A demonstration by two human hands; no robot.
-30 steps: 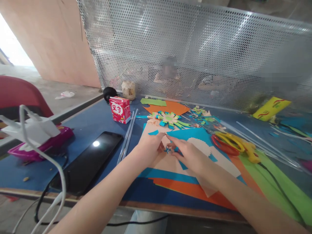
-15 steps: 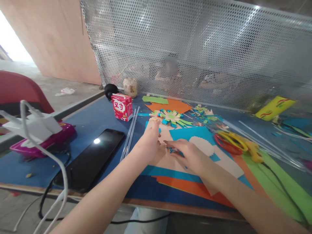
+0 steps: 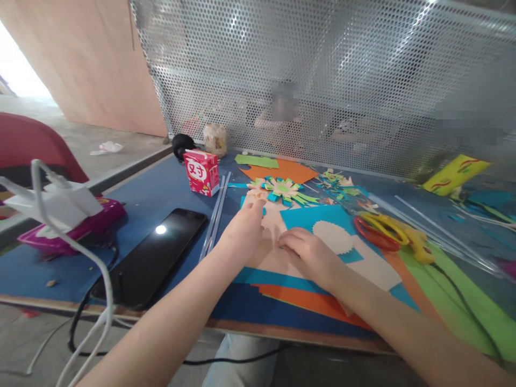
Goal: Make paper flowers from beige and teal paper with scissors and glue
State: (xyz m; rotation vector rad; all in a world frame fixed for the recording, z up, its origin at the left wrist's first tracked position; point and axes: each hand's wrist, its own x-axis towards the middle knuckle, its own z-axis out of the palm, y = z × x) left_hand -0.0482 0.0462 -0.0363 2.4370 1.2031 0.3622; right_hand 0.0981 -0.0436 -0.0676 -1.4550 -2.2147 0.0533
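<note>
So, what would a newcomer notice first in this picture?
Probably the two bare hands at the centre: the left hand and the right hand rest on a peach paper sheet among coloured sheets. Behind them lies a layered paper flower; to the right, yellow-and-red scissors; to the left, a black phone.

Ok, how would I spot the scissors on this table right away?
Start at the blue table below the perforated metal screen. Right of both hands, the scissors lie flat across blue and orange paper. Their yellow and red handles set them apart from the clear rods beside them.
</note>
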